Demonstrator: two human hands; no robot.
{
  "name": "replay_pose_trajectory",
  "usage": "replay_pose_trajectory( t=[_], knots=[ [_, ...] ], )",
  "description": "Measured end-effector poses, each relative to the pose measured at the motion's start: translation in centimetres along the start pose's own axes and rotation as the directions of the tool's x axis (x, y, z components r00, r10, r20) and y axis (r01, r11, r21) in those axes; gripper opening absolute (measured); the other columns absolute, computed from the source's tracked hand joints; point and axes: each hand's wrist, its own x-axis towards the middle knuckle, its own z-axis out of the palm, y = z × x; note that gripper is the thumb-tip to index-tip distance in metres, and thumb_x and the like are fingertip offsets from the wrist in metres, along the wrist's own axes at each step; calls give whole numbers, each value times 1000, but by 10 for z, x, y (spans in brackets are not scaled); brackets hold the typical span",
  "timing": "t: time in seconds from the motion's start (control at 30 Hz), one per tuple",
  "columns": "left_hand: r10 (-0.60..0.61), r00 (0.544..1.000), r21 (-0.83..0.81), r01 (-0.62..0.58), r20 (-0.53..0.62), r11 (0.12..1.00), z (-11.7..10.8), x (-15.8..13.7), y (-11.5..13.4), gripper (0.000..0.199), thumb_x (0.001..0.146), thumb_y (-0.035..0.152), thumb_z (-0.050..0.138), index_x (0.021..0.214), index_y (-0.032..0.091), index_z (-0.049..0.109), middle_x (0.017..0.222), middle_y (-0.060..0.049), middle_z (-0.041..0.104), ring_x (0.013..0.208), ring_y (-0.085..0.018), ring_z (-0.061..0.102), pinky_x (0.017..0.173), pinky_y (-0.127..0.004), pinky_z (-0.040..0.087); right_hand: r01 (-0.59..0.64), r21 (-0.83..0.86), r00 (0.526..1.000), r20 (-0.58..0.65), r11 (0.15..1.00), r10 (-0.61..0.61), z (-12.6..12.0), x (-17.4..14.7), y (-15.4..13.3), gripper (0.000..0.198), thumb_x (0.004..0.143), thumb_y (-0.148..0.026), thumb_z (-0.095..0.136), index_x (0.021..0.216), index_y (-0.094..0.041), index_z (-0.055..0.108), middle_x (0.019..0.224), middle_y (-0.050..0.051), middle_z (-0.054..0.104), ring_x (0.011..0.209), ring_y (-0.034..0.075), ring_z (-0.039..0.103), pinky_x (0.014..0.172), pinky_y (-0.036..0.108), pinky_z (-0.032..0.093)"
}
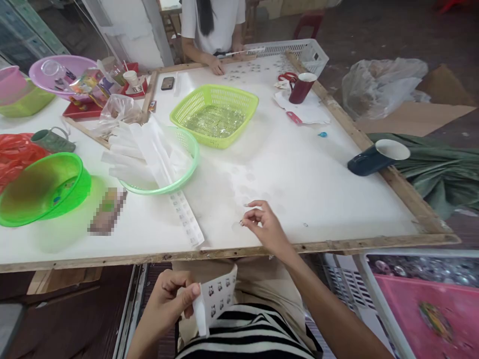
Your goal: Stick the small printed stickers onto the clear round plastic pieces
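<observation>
My left hand (175,296) is closed on a white strip of stickers (220,294) with rows of small dark printed figures, held in front of the table's near edge. Above the white tabletop, my right hand (264,227) pinches a tiny dark-marked piece (241,223) between thumb and index finger; it is too small to identify for sure. Faint round clear pieces (247,192) lie on the table just beyond that hand. To its left, another sticker strip (187,219) hangs out of a pale green basket (194,164) heaped with white paper strips.
A yellow-green basket (175,112) holds many clear pieces. A bright green basket (80,174) stands left. A dark blue mug (364,162) and a maroon mug (301,89) stand near the right wooden edge (348,124). Across the table sits a person in a white shirt (224,25).
</observation>
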Motion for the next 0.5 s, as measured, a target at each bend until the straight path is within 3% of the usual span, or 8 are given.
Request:
replay_pose_trajectory(
  t=[0.1, 0.23, 0.33, 0.4, 0.5],
  knots=[
    [-86, 996, 77, 86, -3, 993, 5, 10, -4, 49, 90, 48, 58, 54, 15, 50, 46, 2, 49, 45, -8, 43, 47, -21, 29, -75, -135, 993, 80, 988, 86, 9, 10, 30, 33, 80, -26, 58, 109, -23, 43, 80, -2, 65, 77, 16, 59, 74, 32, 42],
    [-96, 994, 186, 105, -55, 977, 14, 19, -8, 50, 90, 51, 55, 55, 16, 47, 49, 3, 45, 49, -8, 40, 49, -22, 29, -31, -189, 998, 42, 982, 39, 15, 10, 35, 34, 81, -23, 56, 111, -24, 42, 82, -2, 65, 79, 17, 60, 76, 33, 44],
    [-60, 992, 257, 87, -110, 963, 17, 24, -13, 48, 92, 48, 54, 57, 16, 45, 52, 3, 42, 52, -8, 38, 51, -22, 28, 126, -282, 992, 56, 951, -115, 11, 6, 33, 49, 83, -21, 56, 127, -25, 36, 107, 4, 65, 91, 18, 61, 88, 39, 44],
    [-44, 994, 273, 71, -103, 959, 18, 26, -16, 47, 92, 47, 53, 58, 17, 45, 53, 4, 42, 53, -8, 38, 52, -23, 28, 294, -377, 954, 178, 878, -243, 9, 4, 37, 63, 84, -16, 56, 139, -27, 27, 126, 8, 59, 102, 20, 59, 99, 44, 39],
    [-24, 997, 292, 45, -73, 955, 19, 30, -17, 46, 93, 46, 53, 57, 17, 45, 54, 3, 42, 54, -9, 39, 54, -23, 29, 463, -472, 875, 379, 751, -301, 12, 4, 46, 77, 83, -7, 51, 148, -29, 17, 136, 11, 53, 111, 23, 57, 101, 48, 39]
  ],
)
